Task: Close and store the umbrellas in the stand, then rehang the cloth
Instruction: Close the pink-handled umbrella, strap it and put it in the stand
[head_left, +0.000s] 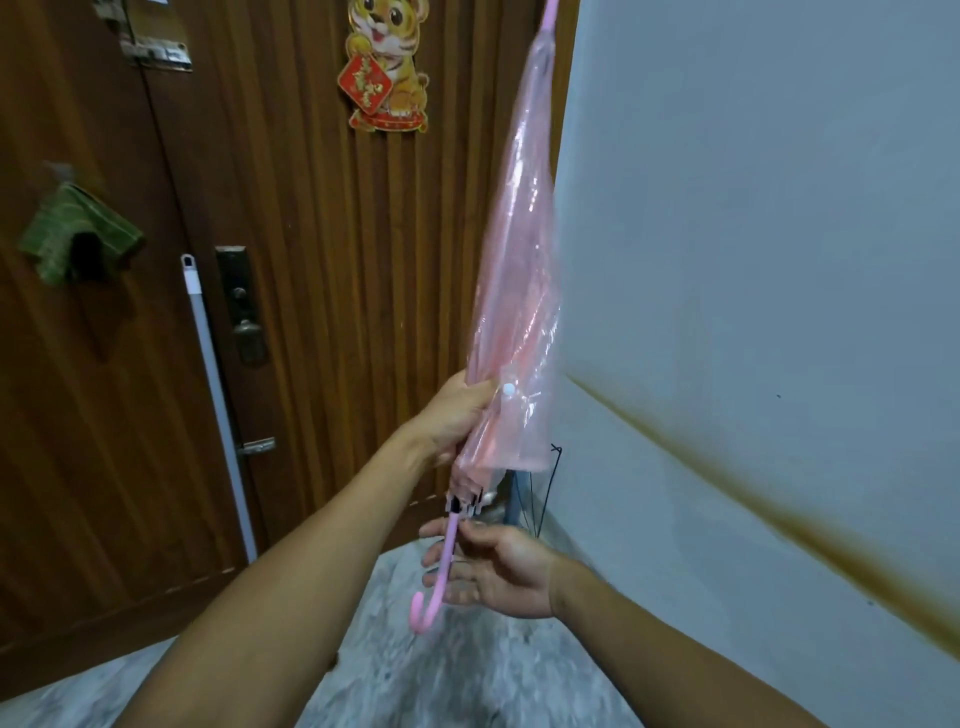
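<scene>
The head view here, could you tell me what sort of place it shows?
Most likely a home entryway, just inside the front door: a ribbed wooden door with a lock and lever handle, a tiger decoration stuck on it, and a pale painted wall beside.

Two bare forearms in view, no sleeves reaching into frame; left hand (457, 415) and right hand (498, 569) ungloved; no rings seen on the visible fingers (441, 530); no watch, band or bracelet at either wrist; nails too blurred to judge; upper arms cut off by the lower frame edge.
</scene>
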